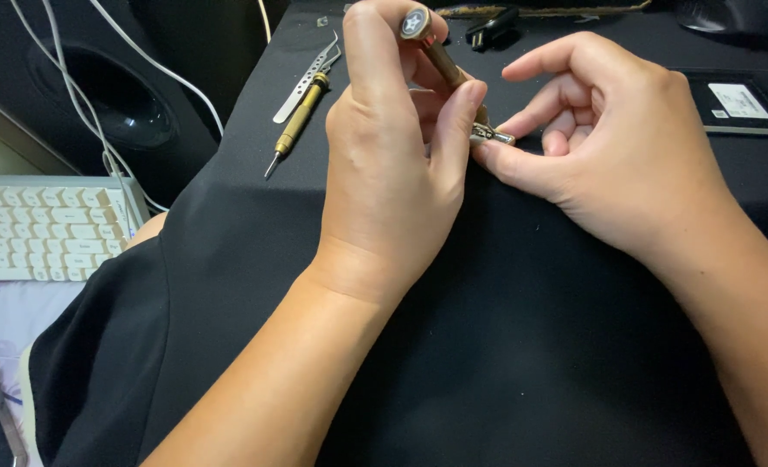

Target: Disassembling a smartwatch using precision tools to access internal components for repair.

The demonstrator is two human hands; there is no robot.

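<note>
While our left hand [392, 164] grips the thin brass screwdriver [440, 56], our right hand [609, 147] pinches a tiny metal part [493, 134] near the table's [505, 346] far edge. It looks light, hard and slippery; we hold its sides.

Both forearms are bare from the lower edge of the view up to the wrists; no sleeve, cuff, watch or bracelet shows on either. The left hand [392, 164] and the right hand [609, 164] wear no gloves and no rings. The fingers [375, 52] have short, plain nails without polish. Relative to the black cloth [505, 346] spread below them, the left forearm crosses its lower left part, the right forearm its right edge.
</note>
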